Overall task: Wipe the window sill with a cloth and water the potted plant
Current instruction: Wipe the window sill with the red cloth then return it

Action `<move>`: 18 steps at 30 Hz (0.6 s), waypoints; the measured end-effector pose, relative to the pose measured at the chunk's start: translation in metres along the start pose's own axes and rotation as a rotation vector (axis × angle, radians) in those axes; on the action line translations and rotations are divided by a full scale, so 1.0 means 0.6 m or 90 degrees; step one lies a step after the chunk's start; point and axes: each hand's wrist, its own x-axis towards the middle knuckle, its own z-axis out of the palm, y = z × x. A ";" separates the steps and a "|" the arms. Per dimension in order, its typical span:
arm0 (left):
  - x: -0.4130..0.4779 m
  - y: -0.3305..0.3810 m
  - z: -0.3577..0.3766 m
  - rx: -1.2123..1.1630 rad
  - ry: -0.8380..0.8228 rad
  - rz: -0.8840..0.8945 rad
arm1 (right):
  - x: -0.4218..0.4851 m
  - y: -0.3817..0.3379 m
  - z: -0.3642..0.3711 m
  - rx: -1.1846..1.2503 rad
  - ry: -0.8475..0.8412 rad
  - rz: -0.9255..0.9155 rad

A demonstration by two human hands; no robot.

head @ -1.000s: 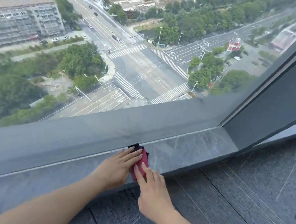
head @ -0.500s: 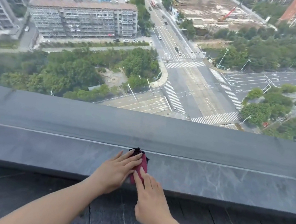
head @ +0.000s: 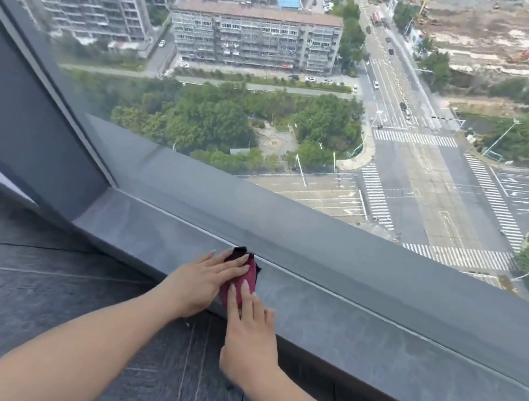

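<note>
On the sill [head: 358, 322], both hands [head: 200, 282] [head: 249, 333] press the cloth [head: 240, 283].

Maroon cloth on grey stone.
The cloth [head: 252, 273] is deep maroon with a black edge. The window sill [head: 372, 342] is mid-grey with faint pale marbling. The floor [head: 51, 288] is dark charcoal, finely streaked. Outside, white zebra crossings [head: 375, 193] stripe the grey road [head: 427, 191].

Big window [head: 306, 103], dark tiled floor [head: 18, 282], daylight
</note>
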 end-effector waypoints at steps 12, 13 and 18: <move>-0.084 -0.198 -0.035 -0.044 0.079 -0.070 | 0.146 -0.159 0.030 -0.066 0.054 -0.075; -0.092 -0.214 -0.037 -0.043 0.083 -0.080 | 0.160 -0.171 0.033 -0.074 0.065 -0.081; -0.117 -0.278 -0.060 -0.039 0.078 -0.148 | 0.229 -0.218 0.037 -0.072 0.107 -0.118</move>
